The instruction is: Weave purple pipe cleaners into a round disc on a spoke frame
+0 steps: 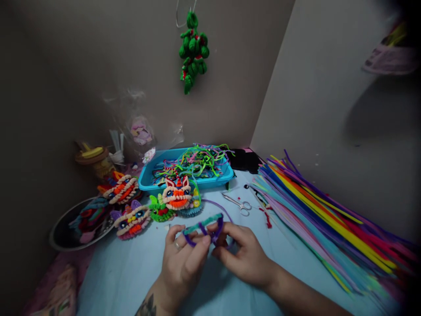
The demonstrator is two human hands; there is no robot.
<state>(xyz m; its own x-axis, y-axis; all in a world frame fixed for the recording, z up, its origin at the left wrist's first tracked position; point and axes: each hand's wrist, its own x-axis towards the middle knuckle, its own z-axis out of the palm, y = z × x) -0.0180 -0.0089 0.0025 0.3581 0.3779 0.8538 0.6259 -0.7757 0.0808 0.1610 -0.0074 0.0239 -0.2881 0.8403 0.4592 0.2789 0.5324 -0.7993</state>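
Observation:
Between both hands, above the light blue tabletop, is a small shape of bent pipe cleaners (203,224), teal along its top with purple loops below. My left hand (186,256), a ring on one finger, is closed on its left and lower part. The fingertips of my right hand (241,252) pinch the purple end at the right. A long purple strand curls away behind the fingers. Just beyond the hands sit finished pipe-cleaner lion heads, among them a cream and orange one (177,193) and a green one (161,209).
A blue tray (148,184) of tangled pipe cleaners stands at the back. Small scissors (238,203) lie right of it. Long straight pipe cleaners (315,215) spread along the right. A metal bowl (61,245) is at the left. A green ornament (194,50) hangs on the wall.

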